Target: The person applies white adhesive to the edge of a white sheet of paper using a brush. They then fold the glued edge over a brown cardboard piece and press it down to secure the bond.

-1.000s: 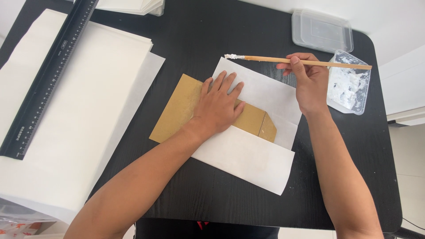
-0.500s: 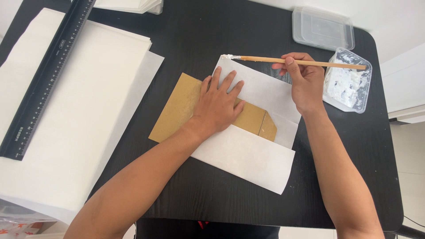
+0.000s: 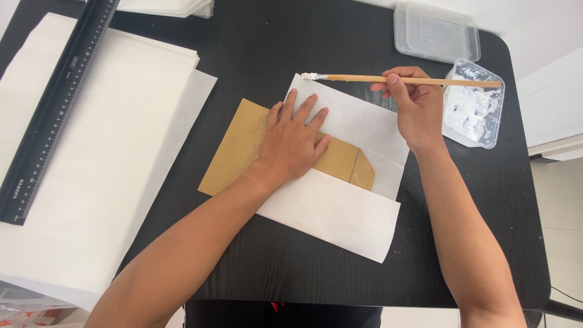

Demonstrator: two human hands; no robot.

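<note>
- Head view: the left hand lies flat, fingers spread wide, palm down on the tan cardboard piece; it grips nothing, and the spread reads as a way to press the card so it does not slide.
- Under and beyond that hand sits the white paper sheet. The card lies across it at a slant, one end poking out past the wrist side and its cut corner showing just beyond the fingertips towards the other hand.
- The right hand is closed on the wooden brush, pinched between thumb and fingers near the middle of the handle. The brush lies nearly level, well above the paper's far edge.
- The brush's white-coated tip points across towards the left hand's side and hangs just past the sheet's far corner, near the left fingertips but apart from them; I judge it is held level so the paste does not drip.
- Just beside the right hand, on its outer side, stands the clear tub of white paste, close enough for easy dipping; the handle's end reaches over it.
- Beyond that hand rests a clear lid.
- Well away from the left hand lie a stack of white sheets and a black ruler on the black table.
</note>
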